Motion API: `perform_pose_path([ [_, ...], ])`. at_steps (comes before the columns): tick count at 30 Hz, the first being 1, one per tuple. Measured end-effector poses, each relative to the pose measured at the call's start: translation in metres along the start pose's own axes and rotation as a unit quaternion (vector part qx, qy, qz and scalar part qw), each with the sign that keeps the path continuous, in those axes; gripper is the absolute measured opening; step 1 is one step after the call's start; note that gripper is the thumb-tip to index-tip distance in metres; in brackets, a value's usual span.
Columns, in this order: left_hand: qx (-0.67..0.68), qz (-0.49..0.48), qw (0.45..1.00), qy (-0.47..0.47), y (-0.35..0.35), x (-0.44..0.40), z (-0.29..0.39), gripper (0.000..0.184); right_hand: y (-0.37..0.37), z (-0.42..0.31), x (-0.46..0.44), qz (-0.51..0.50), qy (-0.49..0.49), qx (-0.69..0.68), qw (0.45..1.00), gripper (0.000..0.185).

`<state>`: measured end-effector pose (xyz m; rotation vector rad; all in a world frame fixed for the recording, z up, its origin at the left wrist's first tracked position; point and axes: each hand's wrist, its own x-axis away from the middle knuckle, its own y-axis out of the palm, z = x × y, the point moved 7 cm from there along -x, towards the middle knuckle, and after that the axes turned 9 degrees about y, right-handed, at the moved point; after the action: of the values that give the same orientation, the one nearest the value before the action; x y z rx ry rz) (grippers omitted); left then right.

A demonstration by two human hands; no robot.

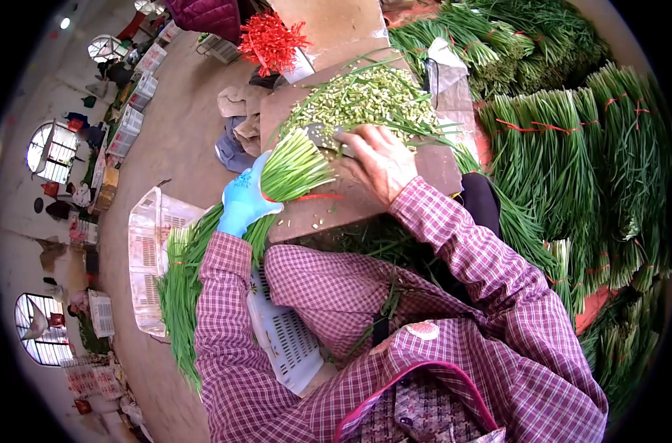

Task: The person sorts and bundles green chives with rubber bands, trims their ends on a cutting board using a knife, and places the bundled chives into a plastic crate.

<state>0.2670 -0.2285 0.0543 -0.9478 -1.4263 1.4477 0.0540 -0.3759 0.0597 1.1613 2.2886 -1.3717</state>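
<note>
My left hand [248, 197], in a light blue glove, is closed around a bunch of green chives [295, 166]. The pale cut ends point up and right over a brown board [317, 215], and the long leaves hang down to the left. A red tie [317, 196] lies by the bunch, next to the glove. My bare right hand [381, 164] is closed on a knife [321, 136], whose blade is beside the cut ends; its handle is partly hidden by the fingers. Just beyond both hands, a heap of short chopped stem ends [365, 100] covers the board's far part.
Tied chive bundles [550, 148] are stacked on the right. A clump of red ties [271, 43] stands behind the board. A white plastic crate [147, 258] is at the left, with a white basket [295, 332] by my lap. More crates [125, 131] line the far wall.
</note>
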Motion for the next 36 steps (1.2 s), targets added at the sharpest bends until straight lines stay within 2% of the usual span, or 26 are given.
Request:
perform_pose_path([
  [2, 0.010, -0.007, 1.000, 0.013, -0.029, 0.010, 0.019, 0.107, -0.001, -0.051, -0.005, 0.021, -0.123, -0.052, 0.991, 0.037],
  [3, 0.008, -0.005, 1.000, 0.010, -0.043, 0.016, 0.025, 0.107, 0.001, -0.069, -0.005, -0.014, -0.184, -0.099, 0.978, 0.034],
  [5, 0.033, 0.014, 0.999, 0.020, -0.069, 0.032, 0.034, 0.104, 0.028, -0.041, -0.019, 0.002, -0.180, 0.001, 0.984, 0.033],
  [6, 0.040, 0.022, 0.999, 0.014, -0.078, 0.042, 0.033, 0.101, 0.026, -0.011, -0.029, -0.044, -0.042, 0.034, 0.998, 0.032],
  [7, 0.037, 0.033, 0.999, 0.004, -0.083, 0.052, 0.026, 0.101, 0.047, 0.031, -0.036, -0.222, 0.096, 0.150, 0.959, 0.031],
  [9, 0.162, 0.030, 0.986, 0.019, -0.086, 0.072, 0.017, 0.100, 0.025, 0.034, -0.041, -0.165, 0.110, 0.072, 0.978, 0.032],
  [11, 0.179, 0.021, 0.983, -0.019, -0.085, 0.084, 0.017, 0.099, -0.015, -0.043, -0.039, -0.010, -0.021, -0.080, 0.997, 0.030],
  [12, 0.218, 0.031, 0.975, -0.017, -0.084, 0.085, 0.018, 0.099, -0.022, -0.082, -0.037, 0.029, -0.138, -0.117, 0.983, 0.029],
  [13, 0.257, 0.042, 0.965, -0.011, -0.086, 0.086, 0.020, 0.099, -0.027, -0.115, -0.027, 0.017, -0.214, -0.131, 0.968, 0.029],
  [15, 0.281, 0.040, 0.959, -0.003, -0.087, 0.094, 0.028, 0.097, -0.002, -0.114, -0.025, 0.006, -0.286, -0.116, 0.951, 0.027],
  [16, 0.361, 0.033, 0.932, -0.028, -0.083, 0.101, 0.026, 0.094, 0.014, -0.086, -0.036, 0.040, -0.213, -0.043, 0.975, 0.026],
  [17, 0.437, 0.030, 0.897, -0.054, -0.079, 0.108, 0.025, 0.092, 0.030, -0.044, -0.052, -0.125, 0.039, -0.045, 0.990, 0.028],
  [18, 0.489, 0.006, 0.868, -0.080, -0.078, 0.117, 0.029, 0.086, 0.020, -0.025, -0.057, -0.116, 0.054, -0.041, 0.991, 0.029],
  [19, 0.487, 0.002, 0.869, -0.082, -0.077, 0.124, 0.031, 0.086, 0.004, -0.021, -0.060, -0.105, 0.076, -0.037, 0.991, 0.030],
  [21, 0.551, -0.012, 0.830, -0.089, -0.068, 0.129, 0.037, 0.081, -0.037, -0.062, -0.050, 0.025, -0.026, -0.110, 0.993, 0.028],
  [22, 0.560, -0.013, 0.819, -0.125, -0.058, 0.135, 0.033, 0.079, -0.048, -0.094, -0.039, 0.087, -0.132, -0.119, 0.980, 0.027],
  [25, 0.612, -0.010, 0.784, -0.105, -0.044, 0.137, 0.041, 0.079, -0.036, -0.147, -0.002, 0.003, -0.370, -0.137, 0.919, 0.029],
  [26, 0.631, -0.026, 0.765, -0.127, -0.036, 0.142, 0.039, 0.080, -0.012, -0.123, -0.016, 0.015, -0.325, -0.097, 0.941, 0.032],
  [27, 0.630, -0.022, 0.766, -0.128, -0.020, 0.149, 0.018, 0.080, -0.014, -0.085, -0.033, 0.040, -0.175, -0.100, 0.979, 0.034],
  [28, 0.694, -0.038, 0.711, -0.109, 0.008, 0.159, -0.007, 0.080, 0.020, -0.031, -0.055, -0.157, 0.084, -0.015, 0.984, 0.032],
  [29, 0.751, -0.059, 0.651, -0.093, 0.023, 0.172, -0.016, 0.080, 0.022, -0.010, -0.061, -0.178, 0.060, 0.120, 0.975, 0.031],
  [30, 0.747, 0.002, 0.652, -0.128, 0.018, 0.180, -0.004, 0.083, 0.005, -0.026, -0.055, -0.081, 0.005, 0.007, 0.997, 0.029],
  [31, 0.751, 0.050, 0.650, -0.110, 0.047, 0.188, -0.023, 0.089, -0.020, -0.045, -0.042, 0.017, -0.054, -0.102, 0.993, 0.027],
  [33, 0.748, 0.044, 0.655, -0.100, 0.070, 0.202, -0.024, 0.090, -0.051, -0.104, -0.014, 0.052, -0.164, -0.196, 0.965, 0.030],
  [35, 0.743, 0.024, 0.664, -0.082, 0.080, 0.207, -0.016, 0.090, -0.050, -0.147, 0.017, -0.008, -0.342, -0.262, 0.903, 0.030],
  [36, 0.742, 0.017, 0.666, -0.076, 0.081, 0.207, -0.013, 0.090, -0.036, -0.137, 0.015, -0.010, -0.325, -0.237, 0.915, 0.028],
])
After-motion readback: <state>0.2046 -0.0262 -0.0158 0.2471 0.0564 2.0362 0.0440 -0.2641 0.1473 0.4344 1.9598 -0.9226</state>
